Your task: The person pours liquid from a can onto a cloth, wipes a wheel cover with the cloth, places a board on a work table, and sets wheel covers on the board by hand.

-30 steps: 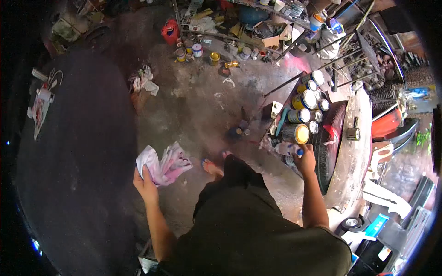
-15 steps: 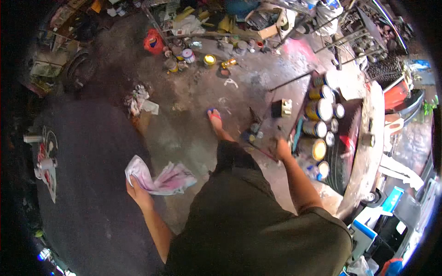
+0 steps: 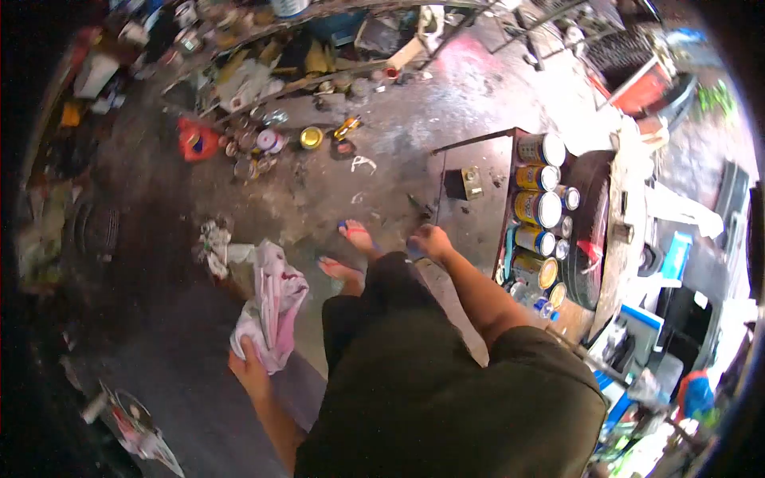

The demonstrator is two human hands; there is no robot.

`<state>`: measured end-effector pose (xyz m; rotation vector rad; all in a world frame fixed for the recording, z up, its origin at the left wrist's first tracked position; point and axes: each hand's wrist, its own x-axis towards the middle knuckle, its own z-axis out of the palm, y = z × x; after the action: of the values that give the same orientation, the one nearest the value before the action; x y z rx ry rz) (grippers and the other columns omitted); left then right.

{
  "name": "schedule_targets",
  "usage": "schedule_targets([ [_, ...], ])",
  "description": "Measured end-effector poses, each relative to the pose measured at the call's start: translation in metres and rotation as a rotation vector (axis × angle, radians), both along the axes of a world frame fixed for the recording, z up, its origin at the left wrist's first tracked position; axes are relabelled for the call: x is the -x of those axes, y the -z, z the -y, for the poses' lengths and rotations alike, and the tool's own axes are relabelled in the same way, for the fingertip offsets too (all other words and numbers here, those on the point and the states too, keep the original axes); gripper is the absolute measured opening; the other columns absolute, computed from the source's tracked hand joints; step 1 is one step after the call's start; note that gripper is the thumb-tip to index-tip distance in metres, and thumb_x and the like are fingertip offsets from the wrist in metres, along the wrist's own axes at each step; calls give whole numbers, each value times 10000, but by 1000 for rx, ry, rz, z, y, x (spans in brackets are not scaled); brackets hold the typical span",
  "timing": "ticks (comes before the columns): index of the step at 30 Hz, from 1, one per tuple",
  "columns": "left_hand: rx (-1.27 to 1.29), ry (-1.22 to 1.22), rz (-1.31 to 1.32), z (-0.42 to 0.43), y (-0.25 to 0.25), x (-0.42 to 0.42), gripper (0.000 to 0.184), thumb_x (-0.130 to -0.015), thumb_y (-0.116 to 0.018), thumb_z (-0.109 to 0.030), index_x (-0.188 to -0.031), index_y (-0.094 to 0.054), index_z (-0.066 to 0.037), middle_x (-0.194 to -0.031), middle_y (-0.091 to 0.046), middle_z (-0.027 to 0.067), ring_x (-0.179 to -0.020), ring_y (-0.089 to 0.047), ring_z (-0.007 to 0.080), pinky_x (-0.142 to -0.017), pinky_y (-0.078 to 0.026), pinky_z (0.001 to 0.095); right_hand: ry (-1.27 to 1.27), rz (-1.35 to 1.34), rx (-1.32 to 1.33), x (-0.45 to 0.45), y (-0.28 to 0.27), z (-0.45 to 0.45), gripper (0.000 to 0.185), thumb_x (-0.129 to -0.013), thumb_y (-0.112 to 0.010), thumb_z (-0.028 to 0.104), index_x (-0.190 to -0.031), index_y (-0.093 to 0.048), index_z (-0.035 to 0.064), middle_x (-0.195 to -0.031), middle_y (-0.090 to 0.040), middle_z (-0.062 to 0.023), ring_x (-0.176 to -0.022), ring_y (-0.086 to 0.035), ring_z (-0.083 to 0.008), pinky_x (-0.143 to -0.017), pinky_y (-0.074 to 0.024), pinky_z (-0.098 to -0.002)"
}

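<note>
My left hand point(image 3: 251, 373) grips a white rag point(image 3: 279, 315) with pink stains, bunched and hanging over the edge of a dark, flat panel point(image 3: 191, 334). My right hand point(image 3: 430, 241) hangs low in front of my right leg, left of the can rack. Its fingers are curled, and a small dark bluish patch shows by the fingertips; what it is I cannot make out. What looks like a spray gun point(image 3: 135, 434) lies on the dark panel at the lower left, blurred.
Several paint cans point(image 3: 538, 209) stand on a metal-framed rack point(image 3: 478, 142) at the right, beside a tyre point(image 3: 588, 231). A square dark tin point(image 3: 464, 183) sits within the frame. More cans point(image 3: 269, 142), a red bag point(image 3: 199, 139) and crumpled cloth point(image 3: 213, 248) lie on the floor.
The view has swung round, and both sandalled feet now show. My right hand has moved away from the can rack towards my legs. The rag has gathered from spread out into an upright bunch.
</note>
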<state>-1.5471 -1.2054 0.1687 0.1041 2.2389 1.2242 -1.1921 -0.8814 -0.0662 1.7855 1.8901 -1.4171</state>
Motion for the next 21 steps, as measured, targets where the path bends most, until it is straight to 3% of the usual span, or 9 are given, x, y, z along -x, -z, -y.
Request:
schedule_targets([
  [4, 26, 116, 187, -37, 36, 46, 547, -1044, -537, -406, -1284, -594, 83, -1216, -652, 158, -1109, -606, 245, -986, -459, 365, -10, -85, -11, 52, 2, -4, 444, -823, -762, 290, -1167, -701, 16, -1171, -710, -200, -1095, -677, -368, -945, -528, -427],
  [5, 232, 268, 75, -28, 64, 67, 621, -1054, -500, -454, -1377, -510, 77, -1318, -608, 182, -1187, -587, 270, -999, -477, 401, 24, -98, -50, 50, 10, 0, 469, -821, -755, 332, -1162, -705, 13, -1142, -713, -214, -1091, -672, -386, -957, -522, -432],
  [8, 161, 168, 252, -74, 85, 103, 674, -1048, -467, -515, -1390, -511, 64, -1357, -561, 209, -1219, -554, 303, -1021, -444, 404, 10, 64, -22, 42, -6, -10, 566, -801, -768, 376, -1230, -670, 21, -1178, -698, -223, -1127, -654, -386, -965, -519, -438],
  [12, 195, 215, 360, -141, 66, 117, 634, -1043, -496, -496, -1391, -497, 34, -1305, -571, 199, -1201, -553, 298, -1015, -445, 405, 152, 280, 52, -32, 96, -9, 689, -764, -822, 406, -1276, -612, -3, -1197, -681, -222, -1126, -652, -375, -977, -516, -440],
  [14, 342, 378, 178, -143, 85, 124, 559, -1034, -535, -479, -1300, -535, 13, -1175, -604, 149, -967, -614, 223, -803, -509, 353, 148, 421, 194, -65, 130, -33, 761, -762, -817, 454, -1321, -571, 1, -1304, -629, -218, -1209, -613, -363, -1001, -507, -451],
  [15, 394, 183, 273, -177, 77, 105, 533, -1032, -545, -474, -1269, -548, 4, -1130, -611, 135, -887, -619, 198, -726, -515, 340, 191, 474, 215, -82, 153, -49, 803, -739, -841, 454, -1331, -561, -10, -1337, -602, -236, -1237, -590, -375, -1030, -489, -442],
  [17, 599, 137, 251, -193, 102, 97, 484, -1035, -549, -449, -1218, -573, -2, -1081, -620, 110, -785, -605, 169, -626, -494, 325, 218, 592, 229, -116, 204, -83, 918, -697, -878, 473, -1380, -507, -16, -1415, -531, -252, -1311, -519, -391, -1083, -448, -436],
  [19, 559, 129, 347, -228, 120, 69, 486, -1032, -549, -443, -1211, -577, 8, -1076, -624, 100, -841, -612, 180, -691, -511, 334, 156, 681, 92, -159, 265, -124, 1045, -662, -898, 501, -1441, -420, -5, -1477, -462, -247, -1381, -438, -392, -1127, -401, -451],
  [21, 783, 268, 398, -211, 150, 81, 618, -1002, -566, -515, -1317, -494, 12, -1188, -584, 150, -978, -599, 234, -792, -516, 383, 200, 762, 33, -180, 297, -166, 1148, -631, -909, 521, -1483, -343, -1, -1484, -450, -243, -1399, -412, -389, -1143, -377, -474],
])
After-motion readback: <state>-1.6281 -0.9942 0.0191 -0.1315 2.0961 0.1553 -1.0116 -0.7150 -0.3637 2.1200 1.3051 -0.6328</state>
